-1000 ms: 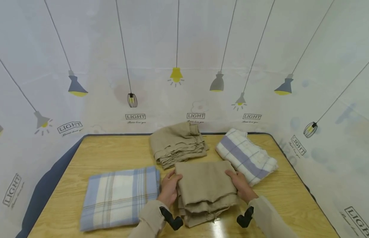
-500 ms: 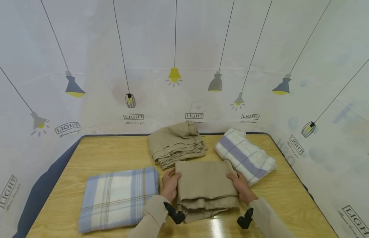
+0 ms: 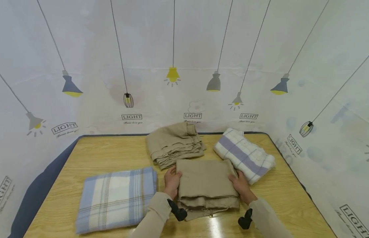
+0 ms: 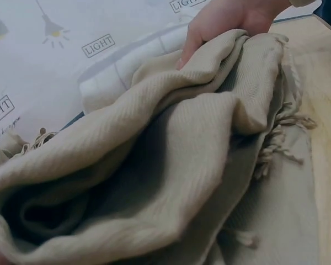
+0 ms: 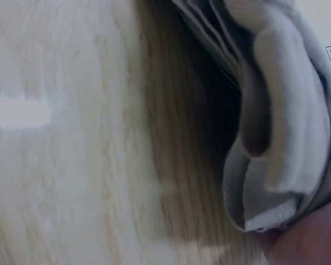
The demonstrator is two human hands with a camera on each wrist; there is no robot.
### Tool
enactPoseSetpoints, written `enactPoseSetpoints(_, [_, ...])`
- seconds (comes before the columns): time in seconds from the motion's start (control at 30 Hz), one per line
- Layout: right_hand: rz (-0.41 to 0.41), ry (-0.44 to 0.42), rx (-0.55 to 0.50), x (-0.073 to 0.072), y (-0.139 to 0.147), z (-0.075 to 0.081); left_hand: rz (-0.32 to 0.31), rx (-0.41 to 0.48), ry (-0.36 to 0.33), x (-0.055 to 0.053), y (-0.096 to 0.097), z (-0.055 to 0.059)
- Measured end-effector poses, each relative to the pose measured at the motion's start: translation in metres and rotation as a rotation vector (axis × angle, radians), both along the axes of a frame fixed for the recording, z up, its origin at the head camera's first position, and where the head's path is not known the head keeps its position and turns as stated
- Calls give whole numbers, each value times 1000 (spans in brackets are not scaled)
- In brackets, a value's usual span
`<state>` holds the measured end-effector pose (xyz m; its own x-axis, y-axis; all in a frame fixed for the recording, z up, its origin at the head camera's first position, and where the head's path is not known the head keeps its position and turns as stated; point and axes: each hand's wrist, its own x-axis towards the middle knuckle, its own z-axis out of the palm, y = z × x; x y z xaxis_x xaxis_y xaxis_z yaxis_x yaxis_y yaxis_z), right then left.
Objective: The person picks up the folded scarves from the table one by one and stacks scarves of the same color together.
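In the head view a folded beige scarf (image 3: pixel 206 180) with a fringe lies in layers near the front middle of the table. My left hand (image 3: pixel 172 181) grips its left edge, thumb on top and fingers underneath. On the opposite side my right hand (image 3: pixel 241 186) holds the right edge the same way. The left wrist view shows the looped folds of the scarf (image 4: pixel 193 160) and twisted tassels at its lower layer, with the right hand (image 4: pixel 226 22) at the far end. Close to the right wrist camera, stacked folds bulge above the wood, and part of the right hand (image 5: pixel 309 237) shows below them.
A blue and white plaid blanket (image 3: pixel 115 198) lies folded at left. Behind the scarf sits another beige folded cloth (image 3: pixel 175 142). A white cloth with a purple stripe (image 3: pixel 244 155) lies at back right, close to my right hand. Printed curtains surround the wooden table (image 3: pixel 98 152).
Both hands keep their grip on the scarf. Its front folds hang lower and more unevenly a second ago and now lie straighter and closer together. The head view has shifted slightly.
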<state>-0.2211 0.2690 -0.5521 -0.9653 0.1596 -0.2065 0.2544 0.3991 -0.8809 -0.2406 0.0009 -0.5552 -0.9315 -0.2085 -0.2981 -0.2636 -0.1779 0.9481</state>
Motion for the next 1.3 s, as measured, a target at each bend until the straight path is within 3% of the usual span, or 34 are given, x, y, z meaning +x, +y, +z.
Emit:
enactPoseSetpoints(0.23, [41,95,222,3,-1,0,7,-55,39,-9,5,-3])
enactPoseSetpoints(0.43, [43,148,334,2,-5,3,-1,-177,26,-16,6,-2])
enactPoseSetpoints(0.7, [63,182,415,2,-5,-4,-146,-468,82,-12,3,-6])
enactPoseSetpoints(0.87, [85,214,454,5,-5,-5,-173,-556,129,-10,5,-10])
enactPoseSetpoints(1.17, [105,219,488,5,-5,-2,-170,-577,124,-4,7,-6])
enactPoseSetpoints(1.3, [106,281,574,4,-6,1,-160,-571,131,-6,4,-6])
